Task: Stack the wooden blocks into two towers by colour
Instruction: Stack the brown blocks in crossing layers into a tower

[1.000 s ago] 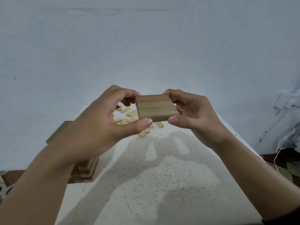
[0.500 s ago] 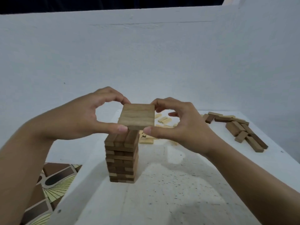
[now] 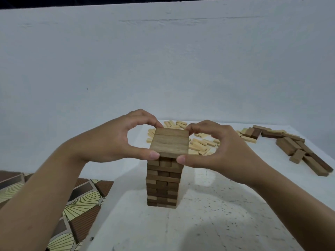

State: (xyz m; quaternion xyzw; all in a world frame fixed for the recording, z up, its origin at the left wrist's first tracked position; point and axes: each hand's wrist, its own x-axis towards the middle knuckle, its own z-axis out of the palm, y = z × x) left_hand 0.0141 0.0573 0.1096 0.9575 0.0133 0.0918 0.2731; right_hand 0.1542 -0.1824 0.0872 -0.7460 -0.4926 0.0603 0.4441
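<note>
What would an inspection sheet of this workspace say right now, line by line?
Surface: white speckled table.
Job's things: dark tower stands upright near the table's left edge. A flat layer of dark blocks is at its top; whether it touches cannot be told. Loose light blocks lie behind the tower, and loose dark blocks lie at the far right.
Clutter: nothing seen.
Grippers: none, bare hands instead. The left hand and right hand each pinch the layer between thumb and fingers.
Cables: nothing seen.
Surroundings: white wall behind, patterned floor at left.
</note>
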